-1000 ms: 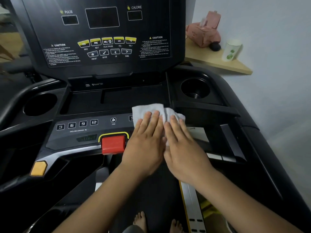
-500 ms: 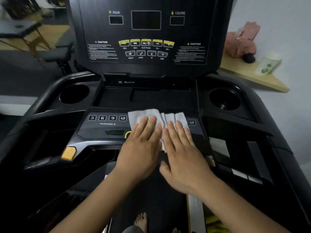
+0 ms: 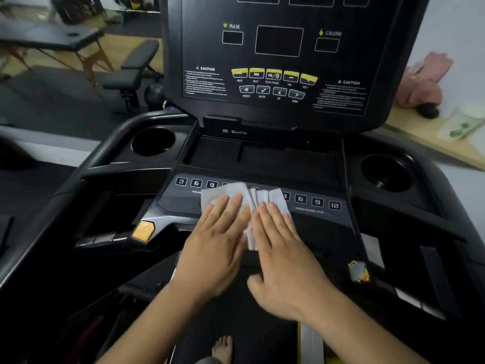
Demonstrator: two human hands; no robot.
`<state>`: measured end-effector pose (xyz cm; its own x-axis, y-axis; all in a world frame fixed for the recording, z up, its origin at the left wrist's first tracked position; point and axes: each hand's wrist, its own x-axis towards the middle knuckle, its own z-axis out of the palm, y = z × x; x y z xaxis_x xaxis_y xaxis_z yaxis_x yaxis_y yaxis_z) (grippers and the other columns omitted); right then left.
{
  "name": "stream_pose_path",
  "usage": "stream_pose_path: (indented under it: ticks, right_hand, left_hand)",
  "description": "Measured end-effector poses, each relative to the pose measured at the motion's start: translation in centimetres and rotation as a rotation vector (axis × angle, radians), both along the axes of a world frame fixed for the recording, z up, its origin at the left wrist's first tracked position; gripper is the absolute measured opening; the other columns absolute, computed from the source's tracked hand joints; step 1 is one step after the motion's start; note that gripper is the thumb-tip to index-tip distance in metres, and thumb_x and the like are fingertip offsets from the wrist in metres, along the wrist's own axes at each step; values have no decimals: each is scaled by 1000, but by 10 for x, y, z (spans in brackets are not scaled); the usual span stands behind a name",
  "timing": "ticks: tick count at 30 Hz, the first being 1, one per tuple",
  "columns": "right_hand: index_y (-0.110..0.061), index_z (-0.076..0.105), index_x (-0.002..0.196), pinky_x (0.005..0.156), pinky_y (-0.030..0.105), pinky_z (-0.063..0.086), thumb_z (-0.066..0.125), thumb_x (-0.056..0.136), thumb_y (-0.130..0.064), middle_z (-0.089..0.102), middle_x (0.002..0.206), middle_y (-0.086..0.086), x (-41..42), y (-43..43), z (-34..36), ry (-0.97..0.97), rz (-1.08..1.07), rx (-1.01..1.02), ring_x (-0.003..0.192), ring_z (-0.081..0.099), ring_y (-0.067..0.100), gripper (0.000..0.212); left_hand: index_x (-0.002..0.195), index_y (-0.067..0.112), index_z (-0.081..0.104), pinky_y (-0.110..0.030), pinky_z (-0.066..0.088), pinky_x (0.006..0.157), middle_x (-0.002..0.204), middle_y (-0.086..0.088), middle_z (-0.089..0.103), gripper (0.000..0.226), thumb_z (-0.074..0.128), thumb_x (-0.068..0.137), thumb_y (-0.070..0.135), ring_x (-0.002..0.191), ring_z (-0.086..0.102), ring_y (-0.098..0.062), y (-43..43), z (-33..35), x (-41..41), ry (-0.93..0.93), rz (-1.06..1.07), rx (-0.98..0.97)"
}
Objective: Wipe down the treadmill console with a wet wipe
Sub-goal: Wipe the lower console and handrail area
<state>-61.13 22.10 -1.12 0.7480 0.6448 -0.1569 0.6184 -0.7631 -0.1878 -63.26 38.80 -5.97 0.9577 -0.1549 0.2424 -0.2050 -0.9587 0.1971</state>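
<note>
Pressing a crumpled white wet wipe [image 3: 236, 191] flat on the treadmill console [image 3: 309, 158].
Left hand [image 3: 215, 248] and right hand [image 3: 286, 258] lie straight-fingered on it, mid key row [image 3: 317, 202]; print reads PULSE, CALORIE, CAUTION, ENTER, 3, 6, 9, 12.

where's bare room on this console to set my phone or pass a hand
The flat tray between the left cup holder and right cup holder, behind the button strip, is bare. Crowded: mid-strip, where left hand and right hand press the wipe.
</note>
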Motion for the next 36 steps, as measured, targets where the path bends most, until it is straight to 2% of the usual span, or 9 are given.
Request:
stream_pose_path:
  ticks: [8,13,18,22,24,27,30,32,36]
  right_hand:
    - [-7,-12,151,119,43,-8,37,88,-42,-21,159,10,40,51,6,-13,23,-18,144,-26,22,88]
    - [-6,-9,152,119,46,-6,42,87,-41,-18,159,14,6,68,-14,-98,63,61,145,-22,27,90]
    - [-3,17,152,117,43,4,65,83,-43,11,160,15,38,69,-29,-322,197,-3,148,8,28,93]
    - [-4,6,153,119,40,0,53,88,-54,-2,161,14,67,65,-13,-339,333,-145,149,-6,23,94]
    - [-4,1,152,118,40,-4,55,86,-56,-6,161,15,66,63,-9,-330,355,-232,148,-10,25,100]
    - [-4,-9,151,117,39,-10,61,78,-37,-18,159,16,62,63,-5,-305,353,-302,146,-21,26,107]
    - [-8,-19,149,117,34,-16,52,78,-25,-29,156,12,58,69,5,-214,314,-271,141,-33,19,102]
    - [-11,-19,150,118,37,-12,49,78,-34,-30,156,9,47,77,6,-154,236,-227,141,-33,19,101]
    - [-9,-16,149,119,49,-5,46,79,-56,-24,158,12,29,115,-7,-199,144,-170,142,-30,32,105]
  left_hand:
    - [152,19,30,-37,7,122,160,-4,25,54,20,104,40,151,10,-20,38,2,24,9,83,-57]
    - [149,15,37,-42,13,121,159,-6,27,53,23,104,38,150,14,-22,62,-3,-5,-13,99,-65]
    - [147,14,42,-43,13,121,158,-8,31,54,24,102,39,148,20,-27,83,0,8,-5,127,-14]
    - [149,15,37,-42,9,121,160,-9,26,58,17,101,41,150,15,-28,86,10,41,-1,103,10]
    - [150,14,36,-41,7,121,160,-10,25,58,17,102,40,150,15,-29,87,7,38,-11,87,14]
    - [151,16,33,-44,10,121,160,-8,25,54,23,103,38,150,16,-28,89,2,15,-16,75,-30]
    - [151,18,35,-44,12,121,160,-7,26,52,27,102,35,150,17,-27,96,-3,-4,-14,79,-75]
    - [150,17,36,-44,14,121,159,-8,27,52,30,101,32,149,18,-27,100,-5,-10,-8,78,-81]
    - [150,4,33,-49,21,119,157,-15,30,55,23,101,29,149,18,-31,108,-4,13,5,33,-58]
